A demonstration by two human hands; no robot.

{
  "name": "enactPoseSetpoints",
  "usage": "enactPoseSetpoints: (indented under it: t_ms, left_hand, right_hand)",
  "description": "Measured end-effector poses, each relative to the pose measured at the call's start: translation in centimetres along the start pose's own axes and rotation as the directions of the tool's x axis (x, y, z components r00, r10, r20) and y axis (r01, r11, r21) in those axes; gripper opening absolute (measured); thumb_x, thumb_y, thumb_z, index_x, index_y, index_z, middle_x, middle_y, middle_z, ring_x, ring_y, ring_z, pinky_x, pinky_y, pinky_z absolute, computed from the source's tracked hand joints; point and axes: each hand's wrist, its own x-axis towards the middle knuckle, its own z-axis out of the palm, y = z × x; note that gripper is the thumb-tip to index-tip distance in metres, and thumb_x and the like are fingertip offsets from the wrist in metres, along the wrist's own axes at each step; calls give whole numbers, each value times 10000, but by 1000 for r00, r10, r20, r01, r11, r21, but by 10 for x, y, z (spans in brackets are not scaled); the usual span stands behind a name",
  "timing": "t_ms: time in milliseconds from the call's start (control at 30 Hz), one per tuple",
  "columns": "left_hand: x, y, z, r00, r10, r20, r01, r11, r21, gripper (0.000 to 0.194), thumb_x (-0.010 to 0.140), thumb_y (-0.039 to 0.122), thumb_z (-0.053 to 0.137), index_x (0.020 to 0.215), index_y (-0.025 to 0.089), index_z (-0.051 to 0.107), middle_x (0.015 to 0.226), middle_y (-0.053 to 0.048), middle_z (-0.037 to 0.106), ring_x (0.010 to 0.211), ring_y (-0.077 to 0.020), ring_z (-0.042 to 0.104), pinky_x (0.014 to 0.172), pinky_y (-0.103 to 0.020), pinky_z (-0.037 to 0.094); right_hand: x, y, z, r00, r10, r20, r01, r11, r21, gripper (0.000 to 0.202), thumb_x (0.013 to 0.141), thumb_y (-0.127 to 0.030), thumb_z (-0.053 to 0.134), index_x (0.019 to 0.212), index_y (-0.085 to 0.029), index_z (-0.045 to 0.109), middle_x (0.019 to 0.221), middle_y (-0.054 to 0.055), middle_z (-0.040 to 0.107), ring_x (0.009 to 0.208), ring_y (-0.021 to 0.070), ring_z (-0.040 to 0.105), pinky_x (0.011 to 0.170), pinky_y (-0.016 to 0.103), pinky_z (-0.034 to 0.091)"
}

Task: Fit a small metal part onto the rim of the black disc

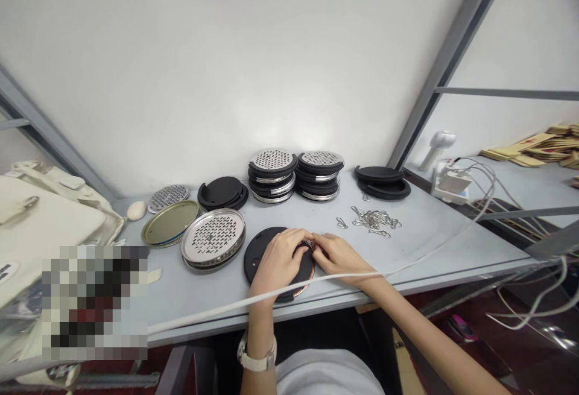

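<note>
A round black disc point(257, 256) with a coppery edge lies near the table's front edge. My left hand point(281, 259) rests over it, fingers bent and gripping its right rim. From the right, my right hand point(335, 256) meets the left fingertips at that rim, its fingers closed in a pinch. A small shiny bit shows between the fingertips, but I cannot make out what it is. Right of the hands lies a pile of small wire clips point(375, 218), with one loose clip point(341, 223) nearer to me.
Stacked discs with perforated metal faces point(273, 160) stand against the wall. Black rings point(382, 187) lie right, more discs point(212, 237) left. A white cable point(212, 312) crosses before my forearms. A cream bag point(54, 220) sits left; a handheld fan point(438, 149) stands right.
</note>
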Motion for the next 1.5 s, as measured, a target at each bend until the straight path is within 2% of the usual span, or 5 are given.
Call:
enactPoseSetpoints:
  t_ms: [300, 533, 933, 1233, 1500]
  left_hand:
    - [0, 2, -1, 1000, -6, -1, 6, 1000, -22, 281, 823, 61, 445, 991, 235, 588, 998, -3, 636, 964, -167, 558, 885, -301, 434]
    - [-1, 2, -1, 999, -36, -6, 36, 999, 24, 279, 834, 66, 426, 983, 235, 591, 956, -11, 632, 927, -174, 563, 859, -312, 440]
    - [-2, 0, 0, 1000, -10, -18, 11, 1000, 27, 317, 834, 58, 435, 1081, 237, 522, 1074, -27, 575, 1008, -182, 539, 899, -326, 435]
    - [-2, -1, 0, 999, -22, -30, 23, 999, 36, 214, 842, 68, 433, 966, 219, 518, 1010, -25, 566, 965, -175, 538, 866, -315, 443]
    - [-2, -5, 2, 1000, 5, -16, -4, 998, 56, 241, 872, 94, 430, 1041, 215, 551, 1065, -24, 572, 1016, -171, 526, 930, -321, 413]
  right_hand:
    - [-1, 0, -1, 1000, 6, -16, -6, 1000, -21, 189, 868, -154, 384, 943, -159, 558, 789, 53, 622, 706, 161, 541, 670, 255, 373]
    - [-2, -3, -3, 999, 40, -34, -41, 999, -28, 191, 881, -158, 360, 786, -178, 525, 684, 22, 562, 634, 142, 500, 621, 239, 353]
    - [0, 0, 3, 999, 34, -5, -34, 999, 30, 121, 955, -238, 286, 930, -200, 398, 721, 18, 562, 625, 151, 518, 610, 244, 367]
    - [0, -2, 0, 1000, 27, -8, -27, 1000, 9, 185, 974, -264, 246, 879, -208, 395, 657, -1, 500, 592, 151, 480, 585, 241, 349]
    - [-1, 0, 1, 1000, 22, -19, -21, 999, 46, 132, 954, -269, 305, 868, -214, 387, 682, 0, 524, 597, 147, 483, 586, 238, 343]
